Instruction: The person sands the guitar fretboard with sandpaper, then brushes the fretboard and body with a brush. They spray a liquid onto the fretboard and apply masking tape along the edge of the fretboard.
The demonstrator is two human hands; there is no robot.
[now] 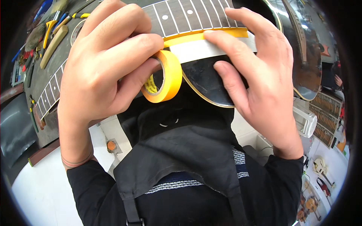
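Note:
My left hand (109, 60) is closed around a roll of yellow masking tape (172, 77), thumb in its core and fingers over its top. From the roll, a yellow tape strip (196, 35) runs right along the near edge of a guitar fretboard (177, 17) with pale frets and round dot inlays. Below the strip lies a white band (200, 50), over the glossy black guitar body (207, 81). My right hand (260, 64) is spread, its index fingertip on the tape strip and another fingertip at the fretboard. Its thumb rests over the black body.
Brushes, a wooden-handled tool (54, 47) and other hand tools lie on the dark bench at the left. A second glossy dark guitar body (309, 71) is at the right. Lower right, a pale guitar (320, 167) and other instruments are on the floor.

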